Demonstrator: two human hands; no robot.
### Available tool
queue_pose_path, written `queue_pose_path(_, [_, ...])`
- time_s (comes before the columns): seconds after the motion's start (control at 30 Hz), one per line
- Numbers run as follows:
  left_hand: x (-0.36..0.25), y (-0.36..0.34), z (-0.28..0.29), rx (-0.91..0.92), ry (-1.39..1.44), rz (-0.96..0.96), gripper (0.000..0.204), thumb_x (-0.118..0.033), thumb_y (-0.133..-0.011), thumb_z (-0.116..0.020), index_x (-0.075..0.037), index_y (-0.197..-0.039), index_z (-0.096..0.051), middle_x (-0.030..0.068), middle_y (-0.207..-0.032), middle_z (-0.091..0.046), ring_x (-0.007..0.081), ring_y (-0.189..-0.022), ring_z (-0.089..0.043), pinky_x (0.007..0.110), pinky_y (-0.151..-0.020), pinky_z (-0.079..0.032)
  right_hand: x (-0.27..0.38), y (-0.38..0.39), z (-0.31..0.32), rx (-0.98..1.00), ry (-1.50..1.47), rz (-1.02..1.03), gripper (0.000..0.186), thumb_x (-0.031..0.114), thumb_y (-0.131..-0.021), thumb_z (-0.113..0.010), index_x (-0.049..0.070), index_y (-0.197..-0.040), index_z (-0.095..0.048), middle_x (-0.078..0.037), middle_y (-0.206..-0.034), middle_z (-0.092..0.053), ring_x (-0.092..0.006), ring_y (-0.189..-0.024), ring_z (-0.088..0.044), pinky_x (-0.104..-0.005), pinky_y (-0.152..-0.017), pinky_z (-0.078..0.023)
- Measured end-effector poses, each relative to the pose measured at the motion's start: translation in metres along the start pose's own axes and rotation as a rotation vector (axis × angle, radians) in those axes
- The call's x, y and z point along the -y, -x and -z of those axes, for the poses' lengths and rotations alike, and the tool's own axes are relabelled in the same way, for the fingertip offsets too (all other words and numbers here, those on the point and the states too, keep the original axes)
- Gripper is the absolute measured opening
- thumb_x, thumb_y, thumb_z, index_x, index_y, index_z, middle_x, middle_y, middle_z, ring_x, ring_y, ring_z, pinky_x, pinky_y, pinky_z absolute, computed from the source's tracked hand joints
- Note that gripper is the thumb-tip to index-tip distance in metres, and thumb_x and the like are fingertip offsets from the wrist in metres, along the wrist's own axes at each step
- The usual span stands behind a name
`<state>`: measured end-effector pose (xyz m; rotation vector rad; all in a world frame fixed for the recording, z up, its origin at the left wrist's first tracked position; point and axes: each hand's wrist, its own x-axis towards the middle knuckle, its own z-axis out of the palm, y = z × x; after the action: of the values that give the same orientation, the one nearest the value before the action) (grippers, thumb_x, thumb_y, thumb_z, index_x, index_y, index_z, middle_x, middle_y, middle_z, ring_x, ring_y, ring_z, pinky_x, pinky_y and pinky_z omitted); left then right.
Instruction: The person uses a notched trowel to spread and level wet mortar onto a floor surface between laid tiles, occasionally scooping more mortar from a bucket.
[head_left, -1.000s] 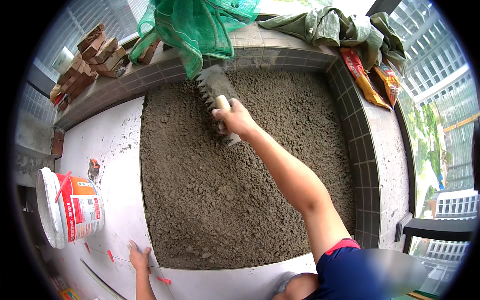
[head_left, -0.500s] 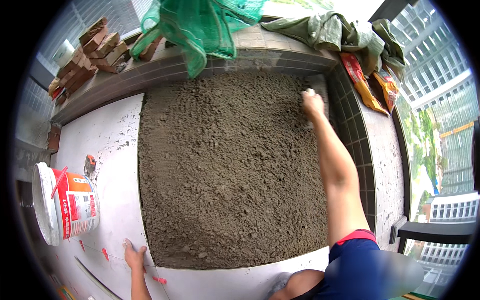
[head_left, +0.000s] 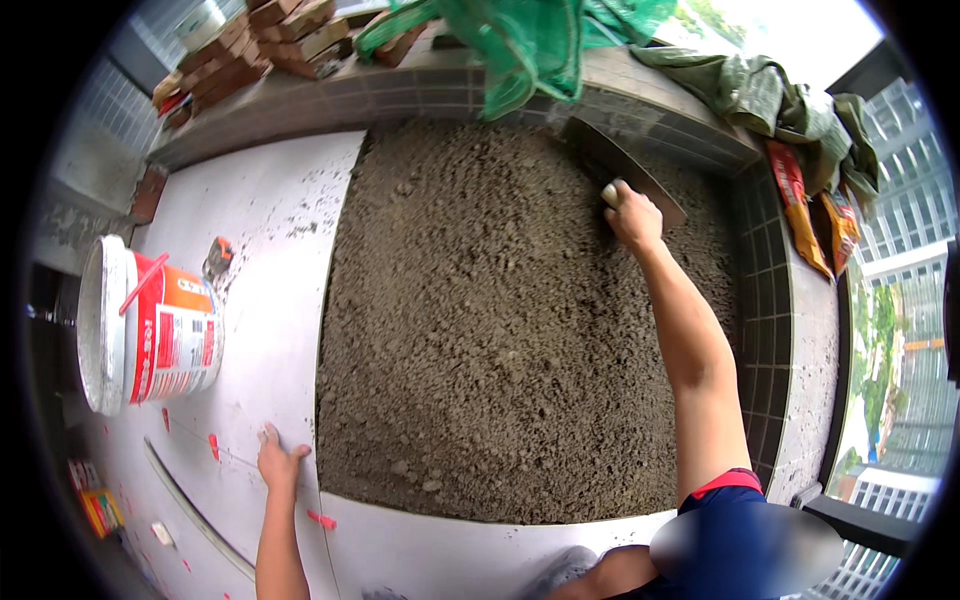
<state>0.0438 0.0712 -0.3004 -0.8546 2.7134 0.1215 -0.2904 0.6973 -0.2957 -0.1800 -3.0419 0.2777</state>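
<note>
My right hand (head_left: 636, 216) is closed round the pale handle of a trowel (head_left: 625, 165) with a long flat metal blade. The blade lies over the far right part of a bed of damp, crumbly grey-brown mortar (head_left: 500, 330), slanting from the far wall toward the right. Down at the lower left, my left hand (head_left: 280, 459) rests on a large white tile (head_left: 250, 330), fingers stretched and thumb out, holding nothing. That tile borders the mortar on its left side. Red tile wedges (head_left: 214, 447) stand in the joint close to my left hand.
A white and red bucket (head_left: 165, 330) lies on its side at the left, near an orange and black tape measure (head_left: 218, 257). Bricks (head_left: 225, 65), green netting (head_left: 520, 50) and grey-green cloth (head_left: 740, 90) lie on the tiled ledge. Low dark-tiled walls (head_left: 765, 310) enclose the far and right sides.
The trowel has moved away from the right wall, toward the left, and its blade has turned slantwise. My left hand stays on the tile. The whole view has shifted.
</note>
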Motion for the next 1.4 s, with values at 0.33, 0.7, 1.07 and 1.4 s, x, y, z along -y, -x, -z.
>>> queue_pose_path(0.33, [0.000, -0.009, -0.010, 0.027, -0.063, -0.008, 0.102, -0.045, -0.062, -0.083, -0.001, -0.143, -0.038, 0.0328, -0.138, -0.042, 0.0406, -0.118, -0.053, 0.042, -0.097, -0.044, 0.132, 0.052, -0.002, 0.385, -0.070, 0.350, 0.031, 0.024, -0.078, -0.066, 0.009, -0.104, -0.058, -0.017, -0.096, -0.068, -0.0363, -0.092, -0.064, -0.0460, -0.079, -0.052])
queue_pose_path(0.7, [0.013, -0.010, -0.013, 0.048, -0.061, -0.036, 0.107, -0.052, -0.064, -0.080, 0.002, -0.143, -0.034, 0.0342, -0.139, -0.039, 0.0389, -0.126, -0.047, 0.042, -0.099, -0.044, 0.168, 0.214, 0.040, 0.746, -0.030, 0.412, 0.019, 0.015, -0.084, -0.066, 0.010, -0.095, -0.052, -0.012, -0.082, -0.064, -0.0244, -0.070, -0.065, -0.0382, -0.066, -0.059])
queue_pose_path(1.07, [0.008, -0.026, 0.001, 0.108, -0.222, -0.047, 0.112, -0.062, -0.067, -0.075, 0.003, -0.145, -0.028, 0.0318, -0.141, -0.038, 0.0393, -0.116, -0.056, 0.041, -0.094, -0.049, 0.156, 0.315, 0.081, 0.448, -0.069, 0.413, 0.026, 0.017, -0.078, -0.065, 0.010, -0.099, -0.051, -0.016, -0.077, -0.068, -0.0362, -0.073, -0.067, -0.0473, -0.067, -0.055])
queue_pose_path(1.4, [0.026, -0.012, 0.087, 0.242, -0.093, -0.813, 0.069, -0.042, -0.082, -0.069, -0.003, -0.135, -0.049, 0.0230, -0.136, -0.049, 0.0366, -0.125, -0.048, 0.042, -0.104, -0.039, 0.049, 0.318, 0.185, 0.633, -0.501, -0.515, 0.021, 0.013, -0.077, -0.066, 0.003, -0.093, -0.056, -0.005, -0.068, -0.056, -0.0128, -0.052, -0.053, -0.0298, -0.046, -0.043])
